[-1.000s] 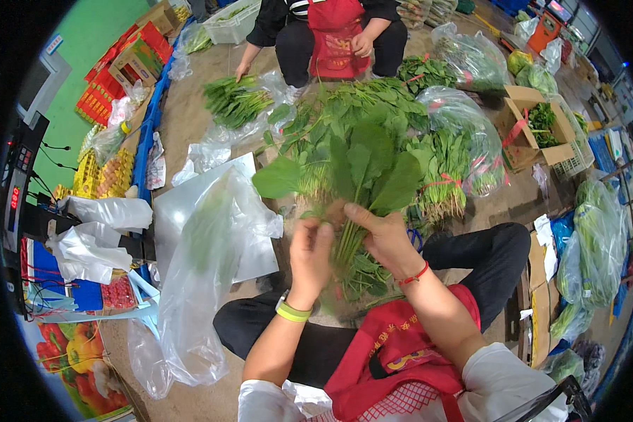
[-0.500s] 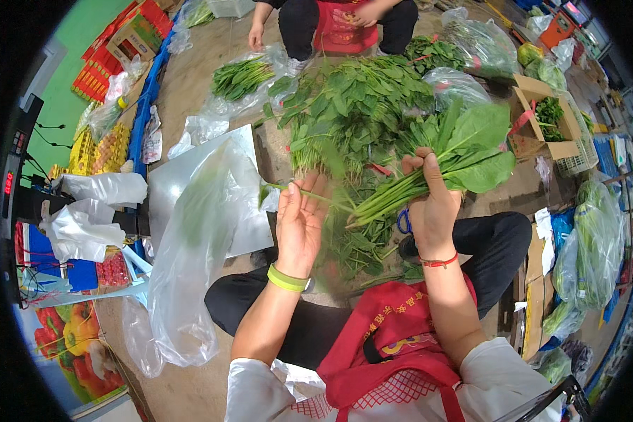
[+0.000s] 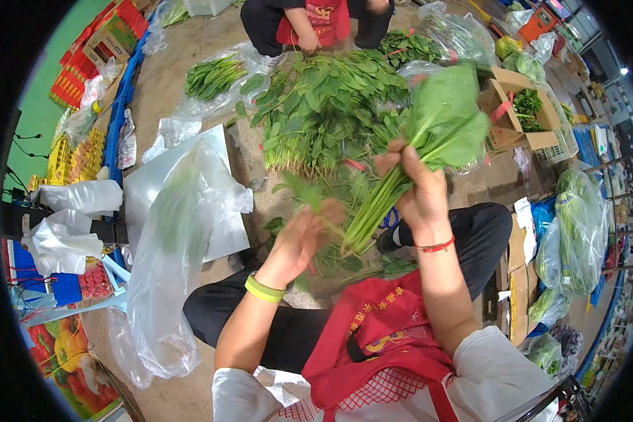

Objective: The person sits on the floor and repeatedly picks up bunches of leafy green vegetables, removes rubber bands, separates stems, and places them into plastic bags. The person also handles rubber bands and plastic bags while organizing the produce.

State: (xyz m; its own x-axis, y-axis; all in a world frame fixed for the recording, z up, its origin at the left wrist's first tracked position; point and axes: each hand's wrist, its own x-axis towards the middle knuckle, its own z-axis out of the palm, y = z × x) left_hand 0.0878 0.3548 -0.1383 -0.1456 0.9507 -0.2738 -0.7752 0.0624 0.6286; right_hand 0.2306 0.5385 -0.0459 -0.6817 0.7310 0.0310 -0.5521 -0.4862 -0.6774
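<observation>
Spinach bunch [image 3: 408, 169], raised at 1 o'clock, right hand [image 3: 415, 190] clenched round its stems.
Left hand [image 3: 299, 239] pinches a stem [image 3: 330, 224] at the cut ends; risk: loose stalks slipping onto the leaf pile [image 3: 323, 105] below.

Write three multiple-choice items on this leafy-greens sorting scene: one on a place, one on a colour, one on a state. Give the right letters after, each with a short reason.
1. Where does the large clear plastic bag lie?
A. To the person's left
B. On top of the cardboard box
C. Behind the other person

2. What colour is the band on the left wrist?
A. Red
B. Yellow-green
C. Black

3. What is the right hand doing?
A. Resting flat on the floor
B. Holding a bunch of greens raised by its stems
C. Holding an empty bag

Answers:
1 A, the bag spreads over the floor left of the person's knee.
2 B, the left wrist wears a yellow-green band; the thin red one is on the right wrist.
3 B, its fingers close round the stems, leaves up, above the pile of greens.
</observation>
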